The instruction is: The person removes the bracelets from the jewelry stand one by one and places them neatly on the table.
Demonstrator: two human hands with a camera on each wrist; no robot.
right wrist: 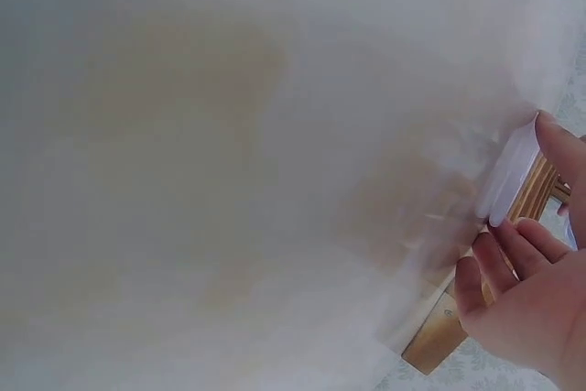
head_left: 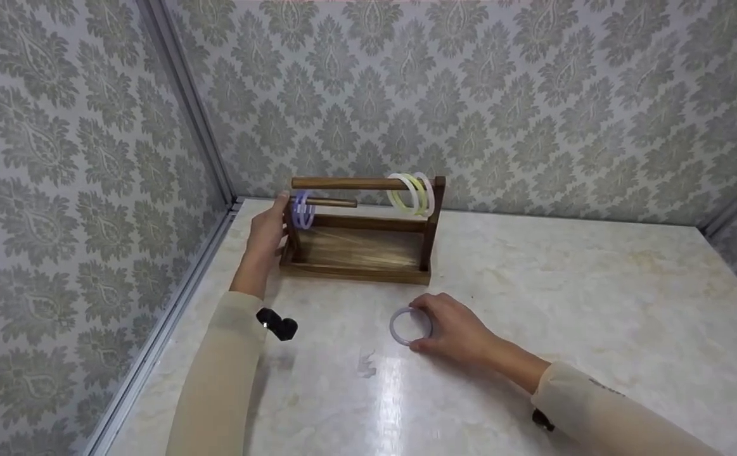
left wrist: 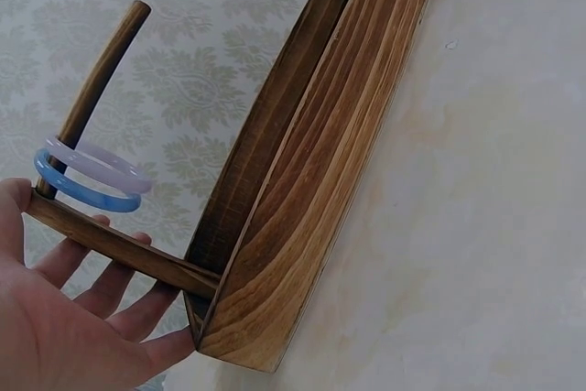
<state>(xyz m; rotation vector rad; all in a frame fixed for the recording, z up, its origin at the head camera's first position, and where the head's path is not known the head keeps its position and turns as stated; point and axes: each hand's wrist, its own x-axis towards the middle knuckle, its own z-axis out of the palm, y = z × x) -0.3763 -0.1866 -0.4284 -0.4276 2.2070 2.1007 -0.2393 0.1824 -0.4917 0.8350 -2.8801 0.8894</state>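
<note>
A wooden bangle stand [head_left: 355, 274] with a tray base stands on the table. My left hand [head_left: 265, 229] holds its left post [left wrist: 124, 246], thumb at the top end and fingers behind it. On the short lower peg [left wrist: 101, 80] hang a blue bangle [left wrist: 87, 194] and a lavender bangle [left wrist: 103, 168]. White, yellow and pale pink bangles hang on the upper bar [head_left: 343, 183], near the right post [head_left: 433, 234]. In front of the stand, my right hand [head_left: 460, 330] pinches a pale lavender bangle [head_left: 393, 326] between thumb and fingers. Whether it touches the table, I cannot tell.
The pale marble-patterned table [head_left: 571, 285] reaches far to the right of the stand. Patterned wall panels [head_left: 469, 95] rise behind it and on the left, with a metal strip [head_left: 172, 316] along the table's left edge.
</note>
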